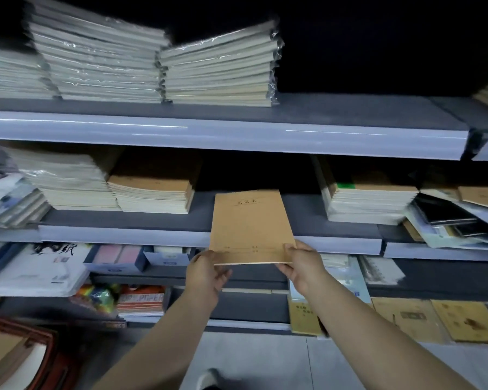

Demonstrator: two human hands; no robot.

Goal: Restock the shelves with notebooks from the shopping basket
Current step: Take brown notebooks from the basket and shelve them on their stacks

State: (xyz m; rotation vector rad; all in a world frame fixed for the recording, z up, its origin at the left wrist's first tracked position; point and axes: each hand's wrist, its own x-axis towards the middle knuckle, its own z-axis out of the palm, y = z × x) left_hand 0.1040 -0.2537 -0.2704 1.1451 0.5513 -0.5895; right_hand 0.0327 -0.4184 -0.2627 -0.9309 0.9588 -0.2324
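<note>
We hold a thin kraft-brown paper notebook by its near edge. Our left hand and right hand each keep a narrow grip on a corner. Its far end reaches over the grey middle shelf.

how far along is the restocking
Done: a brown stack already sits on the middle shelf. In hand: the left hand and right hand hold one notebook, its far end over the gap beside that stack. Left: the basket shows more brown covers.
</note>
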